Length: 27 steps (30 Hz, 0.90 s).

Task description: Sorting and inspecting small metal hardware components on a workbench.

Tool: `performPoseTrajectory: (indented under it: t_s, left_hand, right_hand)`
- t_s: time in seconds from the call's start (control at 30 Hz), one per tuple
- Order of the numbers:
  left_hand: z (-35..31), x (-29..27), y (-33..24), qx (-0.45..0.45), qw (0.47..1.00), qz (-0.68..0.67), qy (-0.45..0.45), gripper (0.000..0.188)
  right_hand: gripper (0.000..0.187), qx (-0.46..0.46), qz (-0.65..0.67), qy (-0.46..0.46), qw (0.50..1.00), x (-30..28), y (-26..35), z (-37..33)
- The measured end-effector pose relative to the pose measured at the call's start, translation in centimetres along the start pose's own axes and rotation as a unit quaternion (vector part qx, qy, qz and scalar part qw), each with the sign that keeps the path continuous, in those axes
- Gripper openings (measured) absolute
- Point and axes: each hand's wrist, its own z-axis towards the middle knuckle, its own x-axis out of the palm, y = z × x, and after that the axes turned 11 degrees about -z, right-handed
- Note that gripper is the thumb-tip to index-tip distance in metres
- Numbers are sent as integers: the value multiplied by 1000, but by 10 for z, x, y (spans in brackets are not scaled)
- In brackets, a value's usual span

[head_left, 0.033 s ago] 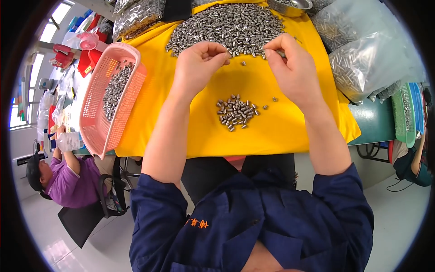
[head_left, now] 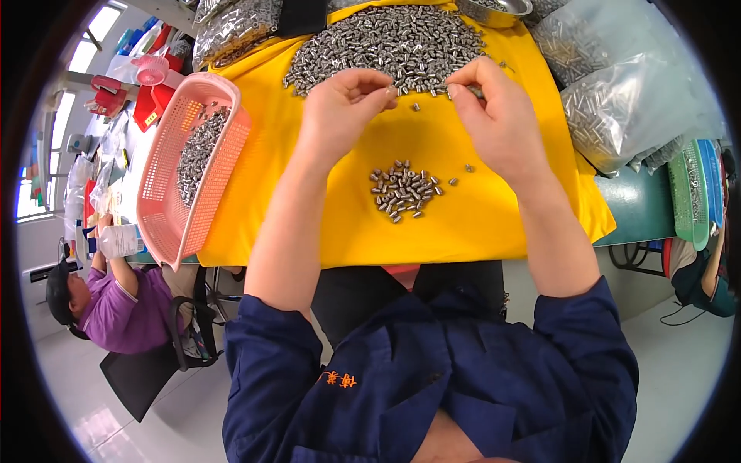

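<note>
My left hand [head_left: 347, 108] is raised over the yellow cloth, its thumb and forefinger pinched together; whatever lies between the tips is too small to make out. Facing it, my right hand [head_left: 494, 112] is closed in a pinch too, with a bit of grey metal, seemingly one of the small cylinders, showing inside the curled fingers. Just beyond both hands spreads a large heap of small metal cylinders [head_left: 386, 46]. One loose cylinder [head_left: 416, 107] lies between the hands. Nearer to me is a smaller group of cylinders [head_left: 403, 191], with two single ones at its right.
A pink plastic basket [head_left: 166, 224] holding more cylinders stands at the left. Clear bags of metal parts [head_left: 602, 116] lie at the right, and a metal bowl [head_left: 498, 14] sits at the far edge. A person in purple [head_left: 127, 309] sits at the left.
My two hands have come very slightly closer together, the left shifting a little to the right. The heap, the small group and the basket stay as they were.
</note>
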Motion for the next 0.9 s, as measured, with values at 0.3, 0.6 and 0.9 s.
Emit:
performPoseTrajectory:
  t_s: [0.3, 0.6, 0.9]
  left_hand:
    - [-9, 13, 1, -89, 960, -256, 65, 18]
    - [-10, 16, 6, -92, 925, -351, 110, 14]
    - [-11, 17, 6, -97, 947, -294, 85, 12]
  right_hand:
    - [6, -10, 56, 31, 998, 8, -7, 0]
    - [6, -15, 118, 49, 992, 10, -8, 0]
    - [5, -73, -17, 23, 997, 9, 2, -5]
